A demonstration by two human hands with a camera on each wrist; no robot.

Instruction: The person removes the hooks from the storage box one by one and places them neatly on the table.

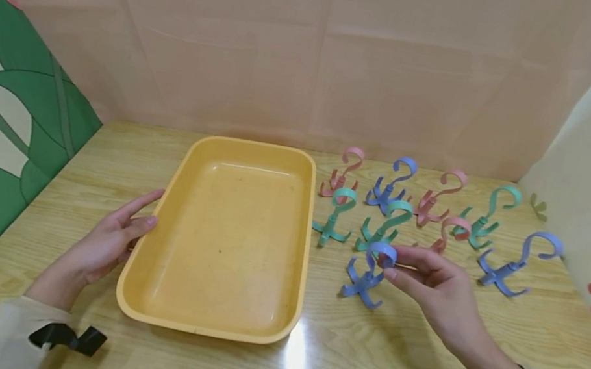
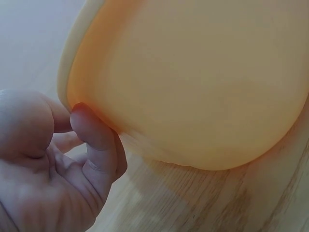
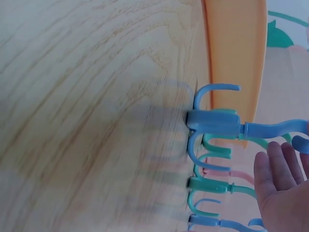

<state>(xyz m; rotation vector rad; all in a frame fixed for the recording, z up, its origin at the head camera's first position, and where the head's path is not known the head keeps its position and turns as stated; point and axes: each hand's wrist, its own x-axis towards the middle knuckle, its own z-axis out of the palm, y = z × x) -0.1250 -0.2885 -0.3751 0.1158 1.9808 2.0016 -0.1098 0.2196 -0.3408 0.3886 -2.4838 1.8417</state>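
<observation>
My right hand [image 1: 439, 292] pinches the curled top of a blue four-prong hanging hook [image 1: 364, 282] between thumb and forefinger. In the right wrist view, that blue hook [image 3: 215, 123] has its prongs at the wooden tabletop. At the left, my left hand [image 1: 107, 240] grips the side rim of a yellow rectangular tray [image 1: 204, 331]. Its fingers [image 2: 96, 130] bend against the tray wall in the left wrist view; part of the thumb's contact is hidden there. Nothing lies inside the tray.
Behind my right hand stand several more hooks: pink [image 1: 337, 182], blue [image 1: 385, 197], green [image 1: 331, 227] and others. One blue hook [image 1: 501, 277] is at the far right. A pink cloth wall [image 1: 325, 51] closes off the table's back, with patterned sheets at both sides.
</observation>
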